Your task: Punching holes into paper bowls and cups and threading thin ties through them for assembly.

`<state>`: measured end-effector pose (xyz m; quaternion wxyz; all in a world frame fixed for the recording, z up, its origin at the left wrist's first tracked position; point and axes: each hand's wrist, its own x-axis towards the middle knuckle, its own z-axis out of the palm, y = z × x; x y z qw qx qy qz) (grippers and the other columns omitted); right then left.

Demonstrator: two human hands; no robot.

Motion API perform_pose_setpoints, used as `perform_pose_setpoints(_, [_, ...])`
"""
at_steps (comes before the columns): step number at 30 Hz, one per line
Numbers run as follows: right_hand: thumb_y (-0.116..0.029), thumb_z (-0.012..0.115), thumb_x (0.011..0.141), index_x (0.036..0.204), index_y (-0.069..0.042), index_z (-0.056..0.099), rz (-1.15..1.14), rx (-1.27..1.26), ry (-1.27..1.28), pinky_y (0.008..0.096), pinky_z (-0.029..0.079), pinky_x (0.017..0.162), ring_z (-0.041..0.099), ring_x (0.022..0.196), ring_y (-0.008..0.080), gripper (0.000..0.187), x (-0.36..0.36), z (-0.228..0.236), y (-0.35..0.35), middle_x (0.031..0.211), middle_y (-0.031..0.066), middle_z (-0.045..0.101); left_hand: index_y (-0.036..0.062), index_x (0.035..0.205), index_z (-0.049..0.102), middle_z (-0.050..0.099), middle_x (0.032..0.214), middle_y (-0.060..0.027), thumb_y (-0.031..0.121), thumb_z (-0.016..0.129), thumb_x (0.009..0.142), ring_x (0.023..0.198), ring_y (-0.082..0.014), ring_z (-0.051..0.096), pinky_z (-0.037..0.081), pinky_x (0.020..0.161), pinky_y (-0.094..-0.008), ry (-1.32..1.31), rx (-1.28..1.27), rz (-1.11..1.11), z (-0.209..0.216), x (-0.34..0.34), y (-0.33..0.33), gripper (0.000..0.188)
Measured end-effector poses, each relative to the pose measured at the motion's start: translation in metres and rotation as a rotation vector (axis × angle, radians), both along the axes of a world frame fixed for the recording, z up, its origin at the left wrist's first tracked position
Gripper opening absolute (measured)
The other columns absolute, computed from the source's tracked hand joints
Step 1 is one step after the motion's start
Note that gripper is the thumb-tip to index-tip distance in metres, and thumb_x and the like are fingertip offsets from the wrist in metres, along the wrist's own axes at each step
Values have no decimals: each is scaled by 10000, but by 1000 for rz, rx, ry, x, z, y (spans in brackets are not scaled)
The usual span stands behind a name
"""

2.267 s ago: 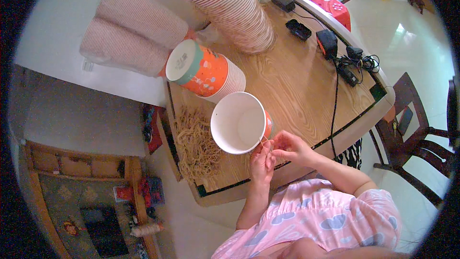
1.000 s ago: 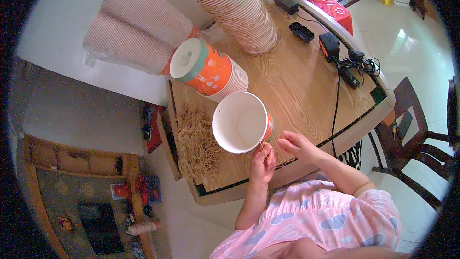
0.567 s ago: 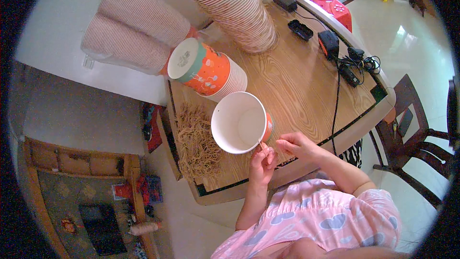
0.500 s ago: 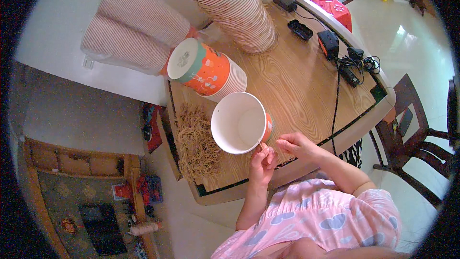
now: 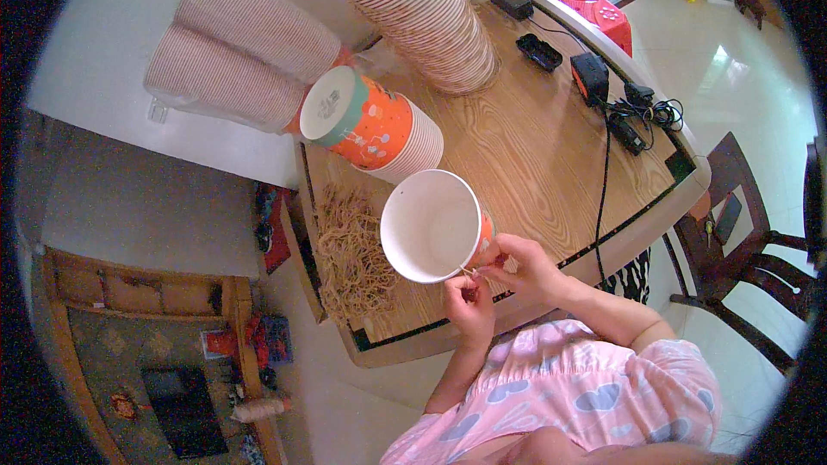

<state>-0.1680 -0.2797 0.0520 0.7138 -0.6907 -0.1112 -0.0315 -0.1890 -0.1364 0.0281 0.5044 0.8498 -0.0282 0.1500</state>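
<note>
A white-lined paper bucket (image 5: 431, 226) with an orange printed outside sits tilted at the table's near edge, its mouth turned toward me. A small dark hole shows near its far rim. At the near rim a thin piece of twine (image 5: 466, 270) comes off the bucket. My left hand (image 5: 470, 308) is closed in a pinch on the twine, just below the rim. My right hand (image 5: 527, 274) is closed by the bucket's orange side, its fingertips pinching at the same twine. Left of the bucket lies a heap of tan twine pieces (image 5: 349, 250).
Behind the bucket lies a nested stack of orange and green buckets (image 5: 388, 129). A taller stack (image 5: 431, 26) rises farther back, and bagged stacks (image 5: 241, 52) stand at the left. Black chargers and cables (image 5: 633, 112) occupy the table's right side. A dark chair (image 5: 741, 232) stands at right.
My right hand has moved left to the bucket's side and the twine. My left hand has shifted slightly lower and left, and the bucket has moved a little toward me.
</note>
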Motion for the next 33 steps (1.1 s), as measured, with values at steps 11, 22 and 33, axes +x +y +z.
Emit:
perform_pose_setpoints(11, [-20, 651, 778, 858, -6, 596, -68, -23, 28, 276, 494, 688, 608, 756, 147, 99, -5, -3, 7, 805, 66, 626, 53, 927, 577, 588, 737, -92, 59, 665, 754, 617, -245, 571, 444, 523, -346, -338, 301, -62, -22, 8, 8, 194])
perform_pose_setpoints(22, [14, 644, 737, 849, -26, 575, -191, -254, -163, 306, 495, 669, 606, 755, 206, 138, -5, -8, 6, 814, 95, 600, 30, 916, 593, 619, 783, -119, 56, 651, 759, 668, -276, 606, 490, 580, -353, -250, 310, -98, -17, 4, 5, 170])
perform_pose_setpoints(33, [32, 640, 727, 808, -30, 584, -170, -196, -110, 300, 485, 646, 600, 738, 212, 117, -2, -9, 0, 784, 90, 597, 55, 917, 606, 530, 685, 18, 113, 587, 866, 573, -39, 477, 347, 449, -152, 630, -936, 69, 0, 8, -2, 81])
